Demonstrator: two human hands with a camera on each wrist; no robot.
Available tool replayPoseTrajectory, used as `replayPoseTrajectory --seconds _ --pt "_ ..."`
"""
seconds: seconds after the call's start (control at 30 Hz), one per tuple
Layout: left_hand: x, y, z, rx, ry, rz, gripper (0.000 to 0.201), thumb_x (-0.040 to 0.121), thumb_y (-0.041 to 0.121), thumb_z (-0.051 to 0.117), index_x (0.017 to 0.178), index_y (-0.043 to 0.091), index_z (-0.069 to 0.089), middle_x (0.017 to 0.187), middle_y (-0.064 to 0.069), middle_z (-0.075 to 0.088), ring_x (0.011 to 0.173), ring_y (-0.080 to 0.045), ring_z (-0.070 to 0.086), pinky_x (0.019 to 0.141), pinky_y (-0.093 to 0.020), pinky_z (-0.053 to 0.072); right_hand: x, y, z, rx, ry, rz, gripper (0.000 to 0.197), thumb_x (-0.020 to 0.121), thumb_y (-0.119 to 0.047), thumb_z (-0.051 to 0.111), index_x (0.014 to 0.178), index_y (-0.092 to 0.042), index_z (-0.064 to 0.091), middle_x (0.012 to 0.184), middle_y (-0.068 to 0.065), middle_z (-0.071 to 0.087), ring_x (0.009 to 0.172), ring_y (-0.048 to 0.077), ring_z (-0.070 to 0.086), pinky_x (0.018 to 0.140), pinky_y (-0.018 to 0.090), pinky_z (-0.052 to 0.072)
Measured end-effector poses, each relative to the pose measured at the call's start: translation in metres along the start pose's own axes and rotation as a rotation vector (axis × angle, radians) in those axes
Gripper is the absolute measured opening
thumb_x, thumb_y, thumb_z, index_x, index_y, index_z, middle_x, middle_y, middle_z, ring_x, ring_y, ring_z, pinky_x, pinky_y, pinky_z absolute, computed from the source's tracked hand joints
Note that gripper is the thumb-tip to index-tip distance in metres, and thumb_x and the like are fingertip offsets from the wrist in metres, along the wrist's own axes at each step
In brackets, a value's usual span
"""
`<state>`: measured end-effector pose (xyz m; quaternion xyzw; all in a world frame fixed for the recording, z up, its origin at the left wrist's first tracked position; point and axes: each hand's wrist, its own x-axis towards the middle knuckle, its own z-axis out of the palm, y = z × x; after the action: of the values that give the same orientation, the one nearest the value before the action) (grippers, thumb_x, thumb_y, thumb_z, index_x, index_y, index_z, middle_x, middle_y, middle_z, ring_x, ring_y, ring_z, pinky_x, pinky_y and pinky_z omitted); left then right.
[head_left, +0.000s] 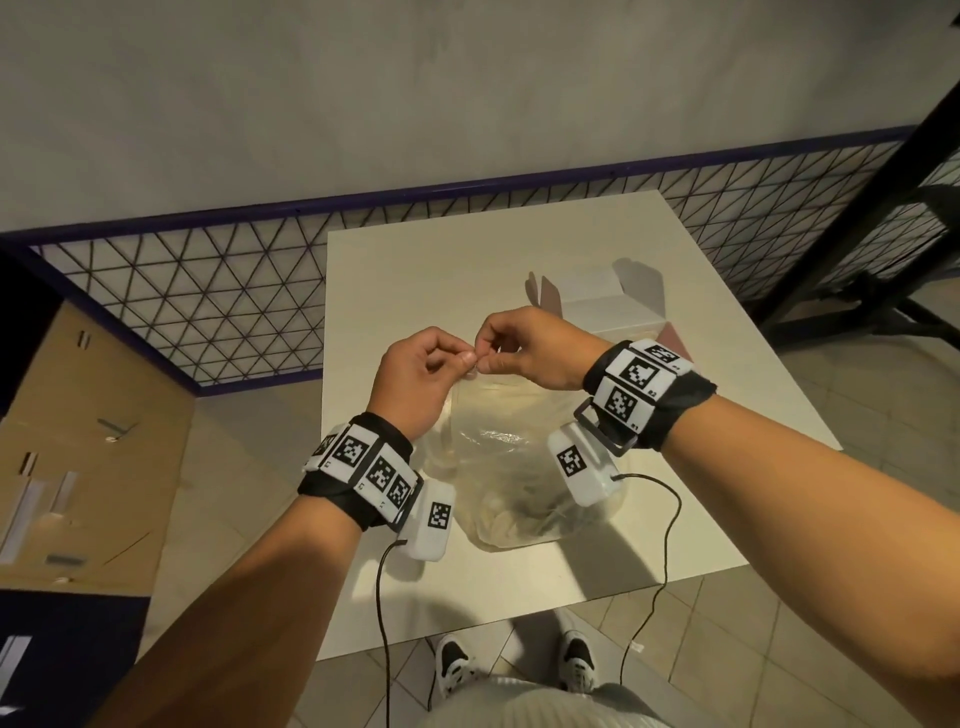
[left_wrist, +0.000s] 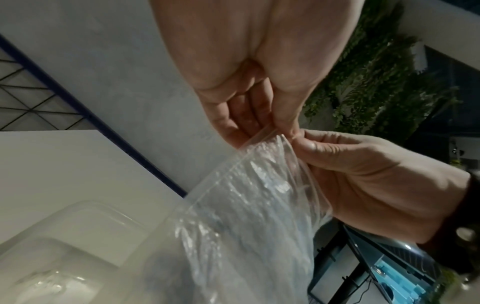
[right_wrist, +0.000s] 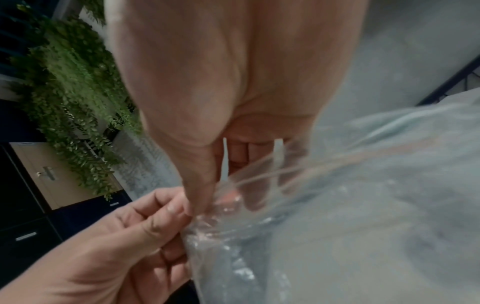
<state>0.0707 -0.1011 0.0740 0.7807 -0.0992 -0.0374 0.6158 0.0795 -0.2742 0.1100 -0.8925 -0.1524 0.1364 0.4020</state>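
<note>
opening step, as i judge it: thumb and forefinger of my left hand (head_left: 415, 374) and of my right hand (head_left: 524, 348) each pinch a lip of the clear zip bag (head_left: 498, 467) at the middle of its top edge, fingertips almost touching. the bag hangs from that pinch and its bottom seems to rest on the white table (head_left: 415, 270), between my wrists. next i should draw the two lips apart, gently, so the seal parts without the film slipping. counted: one bag, its contents too hazy to name; one open white box (head_left: 602, 306) behind it; one clear tray (left_wrist: 85, 222) beside it; two hands, both busy.
</note>
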Motion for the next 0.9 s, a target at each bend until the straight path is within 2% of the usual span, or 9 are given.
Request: replayPoseTrajectory --seconds 0.1,0.23,0.3,0.37,0.47,0.53,0.63,0.77,0.9 --pt "-0.003 -0.003 0.0 0.038 0.02 0.014 0.018 0.086 0.005 0.068 0.079 0.021 0.063 0.072 0.0 0.07 0.065 -0.003 0.066 0.069 -0.014 0.051 0.001 0.0 0.005 -0.099 0.008 -0.009 0.014 0.085 -0.025 0.067 0.089 -0.012 0.064 0.073 -0.015 0.055 0.065 -0.002 0.05 0.061 0.01 0.038" --pt "-0.006 -0.006 -0.002 0.024 0.025 0.037 0.019 0.087 0.003 0.066 0.081 0.021 0.063 0.079 -0.002 0.071 0.077 -0.01 0.069 0.075 -0.018 0.053 -0.001 0.009 0.013 -0.223 0.015 0.01 0.029 0.084 -0.037 0.066 0.078 -0.01 0.066 0.062 -0.003 0.056 0.059 0.012 0.05 0.061 0.029 0.043" --pt "-0.006 -0.007 -0.003 0.022 -0.005 0.029 0.018 0.088 0.005 0.065 0.081 0.021 0.063 0.083 -0.002 0.072 0.082 -0.016 0.069 0.08 -0.023 0.054 -0.004 0.014 0.018 -0.266 0.066 -0.019 0.029 0.086 -0.037 0.065 0.081 -0.009 0.07 0.07 0.004 0.064 0.065 0.018 0.056 0.065 0.033 0.047" --pt "-0.005 -0.009 -0.004 0.036 -0.024 -0.009 0.015 0.089 0.008 0.065 0.08 0.02 0.064 0.082 0.0 0.071 0.08 -0.013 0.069 0.081 -0.027 0.055 -0.006 0.016 0.022 -0.323 0.098 -0.07 0.026 0.088 -0.034 0.063 0.088 -0.009 0.071 0.081 0.007 0.067 0.075 0.022 0.059 0.07 0.035 0.048" --pt "-0.004 -0.01 -0.004 0.043 -0.016 -0.069 0.011 0.086 0.01 0.069 0.078 0.017 0.065 0.078 -0.005 0.071 0.076 -0.018 0.068 0.082 -0.035 0.057 -0.008 0.016 0.029 -0.349 0.111 -0.107 0.022 0.088 -0.029 0.063 0.094 -0.009 0.07 0.087 0.007 0.068 0.078 0.02 0.059 0.067 0.03 0.042" --pt "-0.004 -0.011 -0.005 0.037 -0.047 -0.081 0.011 0.082 0.01 0.073 0.078 0.018 0.066 0.077 -0.004 0.07 0.076 -0.018 0.068 0.081 -0.033 0.058 -0.01 0.018 0.031 -0.338 0.119 -0.11 0.022 0.089 -0.028 0.063 0.096 -0.009 0.071 0.089 0.007 0.07 0.077 0.018 0.059 0.066 0.025 0.037" --pt "-0.007 -0.013 -0.004 0.082 -0.108 -0.069 0.02 0.073 0.011 0.081 0.076 0.025 0.066 0.077 0.002 0.07 0.073 -0.01 0.067 0.075 -0.02 0.055 -0.013 0.018 0.033 -0.338 0.123 -0.118 0.024 0.087 -0.03 0.064 0.096 -0.01 0.073 0.086 0.007 0.073 0.078 0.02 0.064 0.067 0.024 0.038" --pt "-0.006 -0.019 -0.006 0.161 -0.08 -0.047 0.027 0.074 0.009 0.081 0.068 0.031 0.067 0.074 0.003 0.072 0.076 -0.018 0.07 0.078 -0.03 0.056 -0.015 0.02 0.037 -0.353 0.165 -0.102 0.021 0.085 -0.03 0.067 0.096 -0.014 0.075 0.086 0.005 0.075 0.082 0.021 0.067 0.069 0.022 0.036" --pt "-0.008 -0.021 -0.007 0.188 -0.11 -0.015 0.025 0.074 0.008 0.08 0.067 0.029 0.068 0.076 0.004 0.072 0.076 -0.016 0.071 0.079 -0.028 0.056 -0.019 0.023 0.041 -0.344 0.152 -0.087 0.023 0.083 -0.033 0.068 0.093 -0.014 0.076 0.086 0.005 0.075 0.082 0.022 0.067 0.078 0.025 0.041"
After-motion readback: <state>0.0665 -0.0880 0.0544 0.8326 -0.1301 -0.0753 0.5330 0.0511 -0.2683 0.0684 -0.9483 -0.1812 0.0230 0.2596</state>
